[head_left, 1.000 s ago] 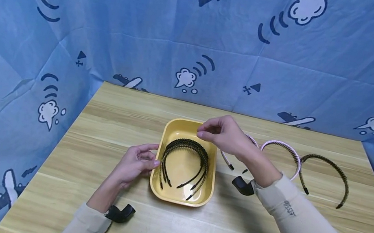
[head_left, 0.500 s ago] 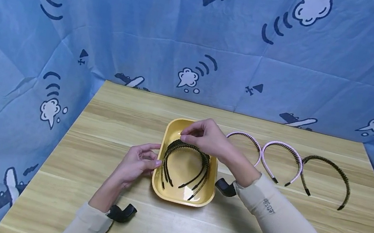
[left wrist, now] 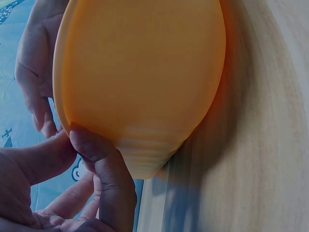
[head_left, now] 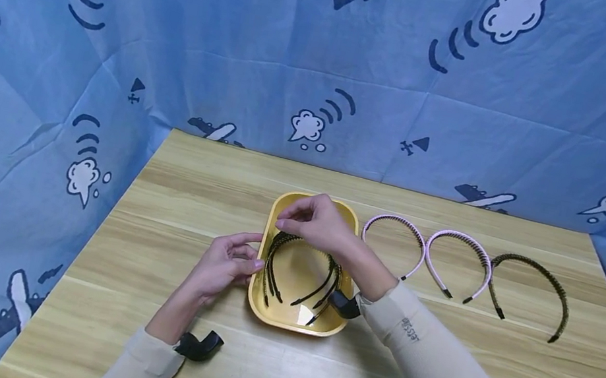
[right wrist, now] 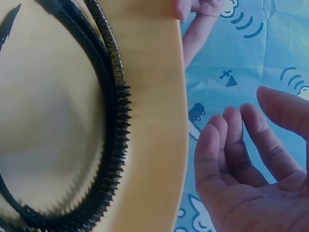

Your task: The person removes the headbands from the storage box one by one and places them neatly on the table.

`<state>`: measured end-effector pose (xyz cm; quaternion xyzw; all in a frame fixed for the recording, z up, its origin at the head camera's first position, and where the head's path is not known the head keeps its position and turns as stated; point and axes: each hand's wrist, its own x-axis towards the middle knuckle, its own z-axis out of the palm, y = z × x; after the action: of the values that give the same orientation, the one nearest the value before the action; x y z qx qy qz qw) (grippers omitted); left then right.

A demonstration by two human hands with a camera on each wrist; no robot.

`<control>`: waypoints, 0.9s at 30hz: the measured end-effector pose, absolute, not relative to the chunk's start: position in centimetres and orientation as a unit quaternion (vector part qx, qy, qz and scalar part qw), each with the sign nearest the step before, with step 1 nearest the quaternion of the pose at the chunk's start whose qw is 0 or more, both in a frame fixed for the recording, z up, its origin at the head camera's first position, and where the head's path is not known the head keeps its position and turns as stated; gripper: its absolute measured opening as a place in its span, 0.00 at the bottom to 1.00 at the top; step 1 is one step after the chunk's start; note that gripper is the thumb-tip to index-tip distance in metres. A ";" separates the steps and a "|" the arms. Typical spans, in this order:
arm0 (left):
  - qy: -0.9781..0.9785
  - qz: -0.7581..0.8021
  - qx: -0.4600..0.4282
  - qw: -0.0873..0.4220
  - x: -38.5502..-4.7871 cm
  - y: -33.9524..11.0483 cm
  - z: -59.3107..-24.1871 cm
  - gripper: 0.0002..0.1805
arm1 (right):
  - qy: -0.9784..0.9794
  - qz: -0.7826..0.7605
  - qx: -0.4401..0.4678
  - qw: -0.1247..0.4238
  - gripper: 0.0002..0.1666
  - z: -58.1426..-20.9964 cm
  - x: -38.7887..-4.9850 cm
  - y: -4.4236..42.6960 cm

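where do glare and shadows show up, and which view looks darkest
Head view: pale glare on the light wood-grain tabletop, soft shadow near the beige right sleeve; left wrist view: dimmest, with a dark shadow beside the yellow rounded plastic tray; right wrist view: blurry-edged shadow inside the tray, along the black toothed headbands

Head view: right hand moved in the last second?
Yes, leftward against the yellow tray. The right hand was at the tray's far right corner; now it reaches across to its far left side.
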<state>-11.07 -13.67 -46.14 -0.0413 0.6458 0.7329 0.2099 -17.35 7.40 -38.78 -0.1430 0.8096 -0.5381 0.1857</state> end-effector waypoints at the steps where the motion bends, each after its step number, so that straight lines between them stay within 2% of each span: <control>1: 0.646 0.733 -0.041 0.210 -11.1 -13.7 -46.1 0.35 | 0.809 -0.540 -0.141 0.186 0.08 -38.9 -17.4 7.3; 13: 0.643 0.735 -0.040 0.211 -11.0 -13.6 -46.0 0.34 | 0.812 -0.542 -0.119 0.182 0.06 -41.0 -17.9 6.6; 21: 0.640 0.737 -0.041 0.212 -11.1 -13.6 -46.0 0.34 | 0.840 -0.500 -0.149 0.149 0.06 -42.2 -18.0 6.3; 27: 0.642 0.736 -0.042 0.211 -11.0 -13.6 -46.0 0.34 | 0.859 -0.462 -0.154 0.157 0.06 -43.2 -18.4 6.3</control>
<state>-11.05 -13.62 -45.99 -0.0415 0.6415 0.7363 0.2113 -18.37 6.34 -43.22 -0.1540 0.8591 -0.4622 0.1570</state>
